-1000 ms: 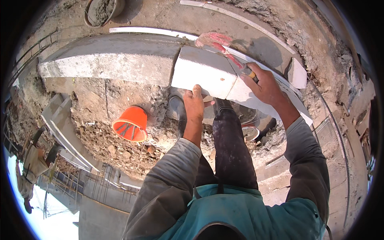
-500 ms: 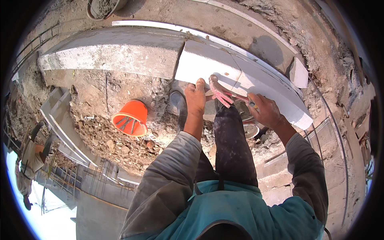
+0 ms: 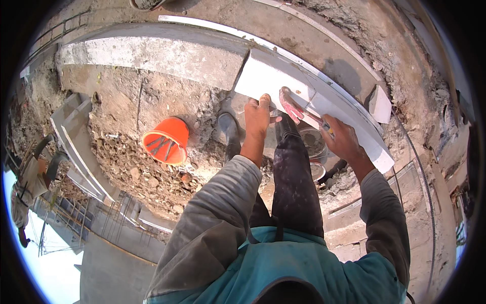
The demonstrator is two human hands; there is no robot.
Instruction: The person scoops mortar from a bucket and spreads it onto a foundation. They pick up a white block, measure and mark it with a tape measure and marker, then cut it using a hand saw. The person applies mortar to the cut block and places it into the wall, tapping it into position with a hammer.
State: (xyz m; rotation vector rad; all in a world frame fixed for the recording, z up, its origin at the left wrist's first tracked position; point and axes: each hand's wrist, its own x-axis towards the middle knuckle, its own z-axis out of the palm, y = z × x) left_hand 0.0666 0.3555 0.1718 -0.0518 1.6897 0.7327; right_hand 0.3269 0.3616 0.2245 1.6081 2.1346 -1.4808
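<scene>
My right hand (image 3: 342, 138) is closed around the handle of a claw hammer (image 3: 291, 106). Its pinkish-red head is over the near edge of a white concrete block (image 3: 334, 117). Beside the hammer head, my left hand (image 3: 257, 117) is closed at that same edge, thumb up and a finger reaching toward the hammer. Whatever it grips there is hidden by the hand. The block lies end to end with a longer, rougher concrete kerb (image 3: 152, 58), with a dark joint between them.
An orange bucket (image 3: 167, 139) with dark strips inside stands on the rubble (image 3: 136, 172) at left. Round containers (image 3: 313, 142) sit by my legs. Behind the block runs a long white straight bar (image 3: 228, 33). A loose block (image 3: 379, 104) lies at right; another person (image 3: 30, 177) is far left.
The view has shifted slightly, so the bucket and kerb sit a little differently. The hammer head has tilted and drawn in closer to the block's edge. My left hand keeps its place there.
</scene>
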